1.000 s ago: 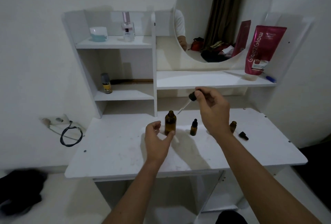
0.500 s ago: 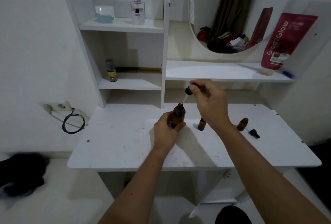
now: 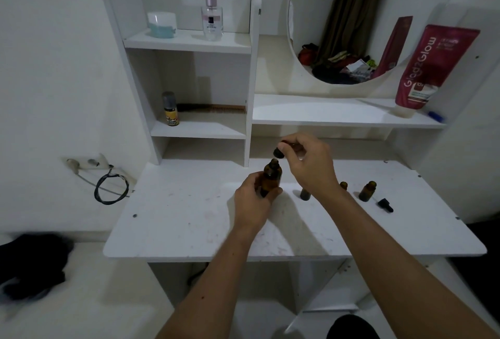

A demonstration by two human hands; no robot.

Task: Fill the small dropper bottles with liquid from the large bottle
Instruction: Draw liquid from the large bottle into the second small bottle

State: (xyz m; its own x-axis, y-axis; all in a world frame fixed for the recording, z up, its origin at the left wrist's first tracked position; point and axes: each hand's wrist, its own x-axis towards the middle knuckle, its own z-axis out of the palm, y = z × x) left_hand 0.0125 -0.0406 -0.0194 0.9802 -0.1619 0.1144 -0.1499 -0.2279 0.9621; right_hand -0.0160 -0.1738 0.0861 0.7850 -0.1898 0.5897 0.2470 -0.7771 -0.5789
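Note:
The large amber bottle (image 3: 271, 178) stands on the white desk (image 3: 189, 219), and my left hand (image 3: 254, 200) grips its body. My right hand (image 3: 308, 164) holds the black dropper cap (image 3: 278, 152) just above the bottle's open neck; the glass pipette appears to reach down into it. A small dropper bottle (image 3: 305, 193) stands partly hidden behind my right wrist. Two more small amber bottles (image 3: 343, 185) (image 3: 367, 191) stand open to the right. A loose small dropper cap (image 3: 385, 205) lies beside them.
A shelf unit rises at the desk's back, with a perfume bottle (image 3: 212, 15), a jar (image 3: 162, 24) and a small spray can (image 3: 169, 109). A red tube (image 3: 430, 68) leans by the round mirror (image 3: 351, 27). A cable (image 3: 109, 187) hangs at the left wall.
My left hand closed on the large bottle. My right hand lowered the dropper cap from up high to just over the bottle's neck. The camera moved closer.

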